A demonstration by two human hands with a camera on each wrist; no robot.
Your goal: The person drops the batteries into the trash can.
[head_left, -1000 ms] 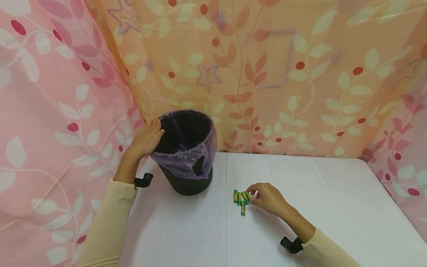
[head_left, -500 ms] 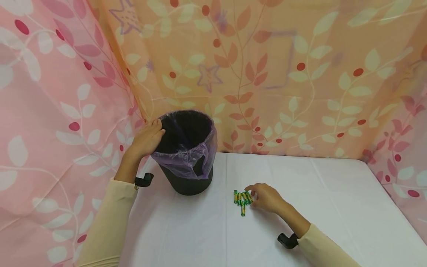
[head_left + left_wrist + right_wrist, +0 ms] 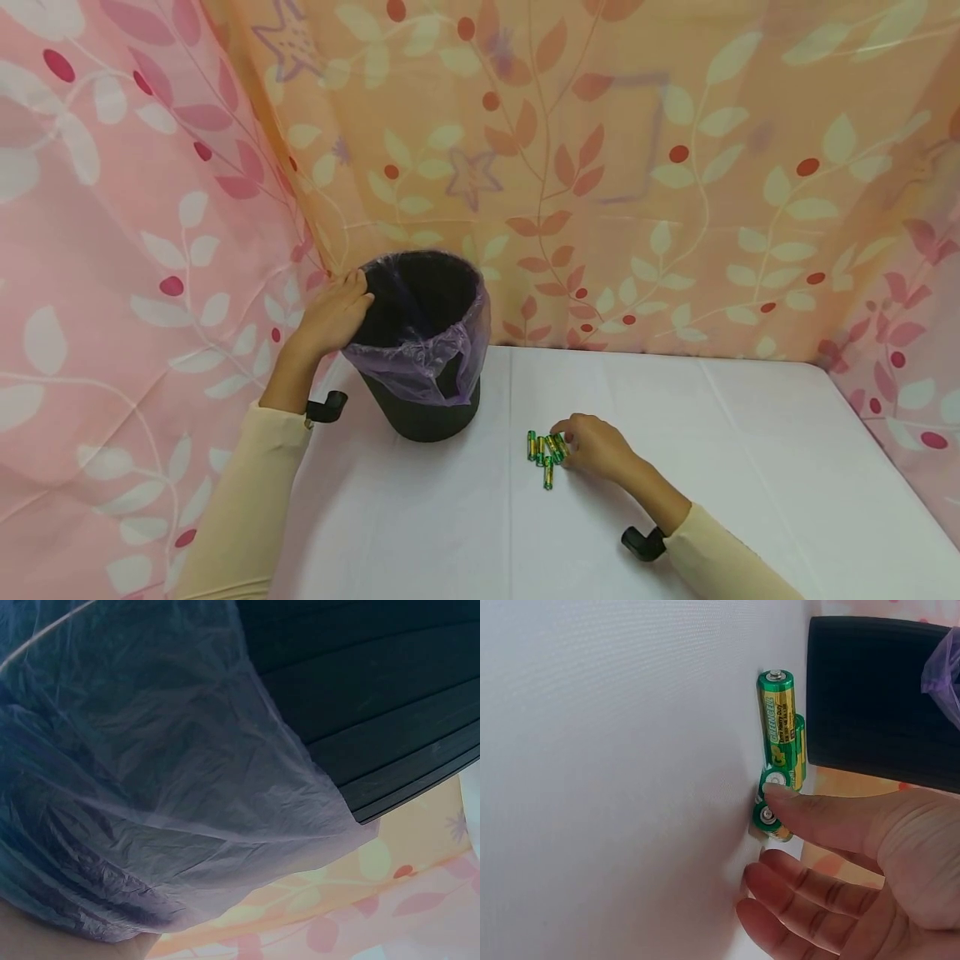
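At the left of the head view, a black trash bin (image 3: 431,423) with a thin purple bag (image 3: 408,367) folded over its rim stands on the table. My left hand (image 3: 333,315) grips the rim's left side; most of this hand is out of sight in the left wrist view. Several green and yellow AA batteries (image 3: 548,473) lie grouped right of the bin. My right hand (image 3: 597,446) has thumb and index finger around the rightmost battery (image 3: 769,815). In the right wrist view, the thumb tip covers part of the batteries, the index finger is hidden, and the other fingers are bent.
A white cloth covers the table (image 3: 712,433), with its far edge against an orange leaf-patterned curtain (image 3: 630,250). Beside the bin and left arm hangs a pink curtain (image 3: 135,333). Black wrist cameras stick out from both wrists.
My right hand has shifted slightly left, and its thumb and index finger sit closer about the rightmost battery. The left hand and bin keep their place; the head view tilts a little.
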